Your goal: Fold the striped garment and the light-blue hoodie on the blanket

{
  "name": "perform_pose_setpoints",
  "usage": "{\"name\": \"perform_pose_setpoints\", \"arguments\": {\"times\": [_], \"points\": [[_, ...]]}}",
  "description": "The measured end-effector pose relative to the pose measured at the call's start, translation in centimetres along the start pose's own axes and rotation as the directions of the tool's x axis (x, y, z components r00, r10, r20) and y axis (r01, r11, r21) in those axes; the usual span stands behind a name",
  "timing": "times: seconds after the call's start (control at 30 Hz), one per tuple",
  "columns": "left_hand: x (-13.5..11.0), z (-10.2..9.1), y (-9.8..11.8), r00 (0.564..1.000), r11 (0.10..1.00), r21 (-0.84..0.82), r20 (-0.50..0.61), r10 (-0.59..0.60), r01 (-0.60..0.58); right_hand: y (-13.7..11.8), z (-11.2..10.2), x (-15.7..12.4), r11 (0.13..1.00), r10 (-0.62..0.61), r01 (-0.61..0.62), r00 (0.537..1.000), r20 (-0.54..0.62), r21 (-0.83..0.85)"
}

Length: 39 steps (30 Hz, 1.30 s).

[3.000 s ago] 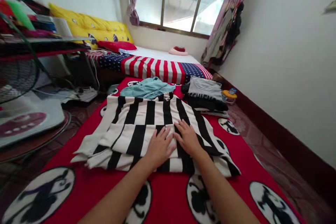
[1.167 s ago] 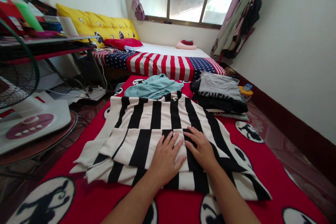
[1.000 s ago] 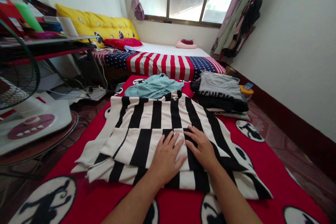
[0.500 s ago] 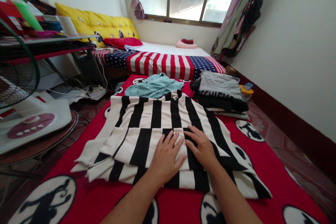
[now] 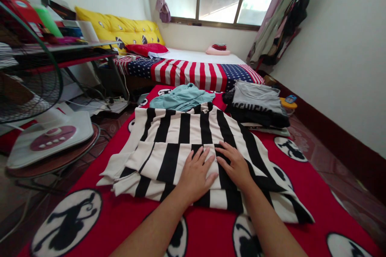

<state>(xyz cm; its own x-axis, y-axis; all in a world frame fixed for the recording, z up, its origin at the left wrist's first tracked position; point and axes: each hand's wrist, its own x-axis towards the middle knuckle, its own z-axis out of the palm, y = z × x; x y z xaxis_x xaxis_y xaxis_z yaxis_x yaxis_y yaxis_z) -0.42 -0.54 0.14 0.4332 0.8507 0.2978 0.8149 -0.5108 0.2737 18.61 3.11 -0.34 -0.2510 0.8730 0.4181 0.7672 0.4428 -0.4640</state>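
Observation:
A black-and-cream striped garment (image 5: 181,136) lies partly folded on a red blanket (image 5: 120,225) with black-and-white cartoon roundels. My left hand (image 5: 197,174) rests flat on its folded-over near part, fingers stretched out. My right hand (image 5: 237,166) lies flat beside it, fingers spread, touching the same fold. Neither hand holds anything.
A teal garment (image 5: 183,96) lies crumpled beyond the striped one. A stack of folded grey and black clothes (image 5: 257,104) sits at the right. Behind is a low bed with a flag-patterned sheet (image 5: 193,72). A floor fan (image 5: 36,100) stands at the left.
My hands stay flat on the striped garment. The view has shifted slightly, so the fan and the garment sit a little further right in the picture.

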Motion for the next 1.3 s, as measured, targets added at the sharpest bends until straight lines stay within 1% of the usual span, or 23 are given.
{"name": "perform_pose_setpoints", "arguments": {"times": [0.13, 0.23, 0.3, 0.37, 0.47, 0.53, 0.6, 0.67, 0.73, 0.8, 0.83, 0.87, 0.93, 1.0, 1.03, 1.1, 1.17, 1.23, 1.3], "points": [[-0.2, -0.1, 0.0, 1.0, 1.0, 0.012, 0.003, 0.0, 0.0, 0.4, 0.1, 0.0, 0.999, -0.005, 0.006, 0.999, -0.035, 0.052], [-1.2, -0.7, -0.9, 0.998, 0.997, 0.05, -0.003, -0.057, 0.057, 0.4, 0.0, -0.1, 0.997, 0.011, -0.008, 0.999, -0.044, 0.081], [-2.5, -1.6, -2.1, 0.994, 0.99, 0.092, -0.018, -0.109, 0.11, 0.4, -0.1, -0.2, 0.996, 0.02, -0.015, 0.999, -0.046, 0.091], [-4.0, -2.8, -3.8, 0.989, 0.978, 0.145, -0.026, -0.146, 0.148, 0.4, -0.1, -0.2, 0.995, 0.022, -0.018, 0.999, -0.046, 0.094], [-6.5, -4.7, -6.6, 0.984, 0.957, 0.229, -0.022, -0.175, 0.175, 0.4, 0.0, -0.2, 0.995, 0.02, -0.016, 0.999, -0.046, 0.099], [-7.6, -5.9, -8.1, 0.981, 0.943, 0.275, 0.003, -0.195, 0.187, 0.5, 0.0, -0.2, 0.994, 0.022, -0.016, 0.998, -0.05, 0.106], [-8.1, -7.2, -9.0, 0.971, 0.929, 0.311, 0.061, -0.231, 0.202, 0.4, 0.0, -0.2, 0.994, 0.025, -0.019, 0.998, -0.051, 0.107], [-7.8, -8.4, -9.2, 0.952, 0.914, 0.344, 0.134, -0.276, 0.217, 0.4, 0.0, -0.2, 0.995, 0.03, -0.025, 0.998, -0.048, 0.1], [-6.5, -9.5, -8.5, 0.93, 0.897, 0.382, 0.19, -0.314, 0.224, 0.3, 0.0, -0.2, 0.996, 0.032, -0.028, 0.998, -0.046, 0.088], [-4.6, -10.2, -7.2, 0.921, 0.88, 0.414, 0.196, -0.337, 0.234, 0.2, 0.0, -0.1, 0.997, 0.028, -0.025, 0.999, -0.046, 0.079], [-3.6, -10.3, -6.5, 0.926, 0.882, 0.411, 0.183, -0.329, 0.233, 0.1, 0.0, -0.1, 0.997, 0.026, -0.023, 0.999, -0.046, 0.076], [-2.6, -10.1, -5.8, 0.938, 0.895, 0.387, 0.165, -0.305, 0.222, 0.1, 0.0, -0.1, 0.997, 0.026, -0.022, 0.999, -0.046, 0.076], [-0.9, -9.0, -4.7, 0.967, 0.947, 0.284, 0.154, -0.202, 0.153, 0.0, 0.0, -0.1, 0.996, 0.031, -0.027, 0.998, -0.048, 0.079], [0.0, -7.1, -4.3, 0.98, 0.984, 0.168, 0.182, -0.082, 0.051, 0.0, -0.1, -0.2, 0.995, 0.04, -0.035, 0.998, -0.053, 0.088], [0.2, -6.1, -4.4, 0.98, 0.991, 0.136, 0.194, -0.045, 0.019, 0.0, -0.1, -0.2, 0.995, 0.043, -0.037, 0.997, -0.057, 0.095], [0.1, -4.1, -4.8, 0.983, 0.991, 0.132, 0.179, -0.036, 0.012, 0.0, -0.1, -0.3, 0.993, 0.045, -0.037, 0.997, -0.069, 0.114], [-0.2, -2.7, -5.3, 0.99, 0.986, 0.16, 0.124, -0.062, 0.042, 0.0, -0.1, -0.3, 0.991, 0.043, -0.032, 0.996, -0.077, 0.128], [-0.5, -2.1, -5.7, 0.994, 0.984, 0.17, 0.088, -0.065, 0.049, -0.1, -0.1, -0.2, 0.991, 0.045, -0.035, 0.996, -0.08, 0.128], [-0.6, -2.0, -5.9, 0.996, 0.985, 0.171, 0.076, -0.052, 0.039, -0.4, -0.2, -0.3, 0.993, 0.048, -0.039, 0.996, -0.077, 0.108]]}}
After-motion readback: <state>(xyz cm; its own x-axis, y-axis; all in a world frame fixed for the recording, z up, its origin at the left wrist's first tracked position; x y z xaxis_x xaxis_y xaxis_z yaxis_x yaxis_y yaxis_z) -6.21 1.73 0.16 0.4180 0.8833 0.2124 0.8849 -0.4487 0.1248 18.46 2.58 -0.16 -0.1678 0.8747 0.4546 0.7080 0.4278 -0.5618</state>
